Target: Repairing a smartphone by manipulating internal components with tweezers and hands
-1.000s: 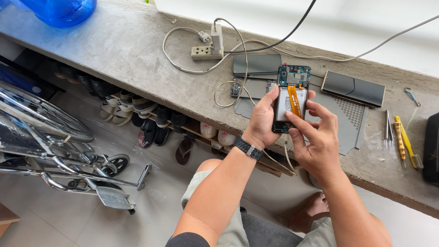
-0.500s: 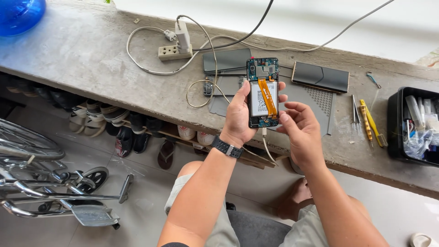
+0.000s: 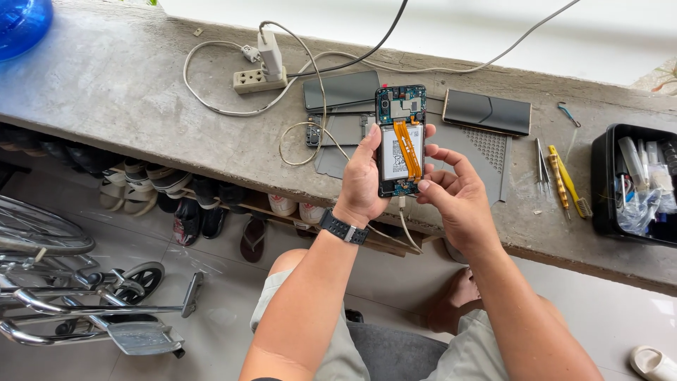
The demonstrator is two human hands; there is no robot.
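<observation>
**Opened phone held upright in both hands over a concrete bench**

While the left hand wraps around the opened phone from its left edge, thumb laid along that edge and fingers curled behind, the right hand cups the lower right corner, its fingertips pressed against the phone's right rim and its other fingers loosely spread. Both hands are closed on the phone, which stands upright between them, back cover off, showing a white battery, orange ribbon cables running down its middle and a dark circuit board at the top. A black wristwatch sits on the left wrist, and a pale cable hangs from the phone's bottom edge just below the hands.

Directly behind the hands lies a grey work mat on the concrete bench. Just beyond the phone's top, a dark phone panel lies flat; up and to the right of the right hand rests another dark panel with a bronze edge. Further right of that hand lie tweezers and a yellow-handled brush, then a black tray of small tools and bags. Up and left of the left hand, a white power strip with a charger plugged in sits among looping cables. Far to the left, a blue water jug stands at the bench's end. Below the bench, left of the left forearm, shoes line a low shelf, and a wheelchair stands nearer.
</observation>
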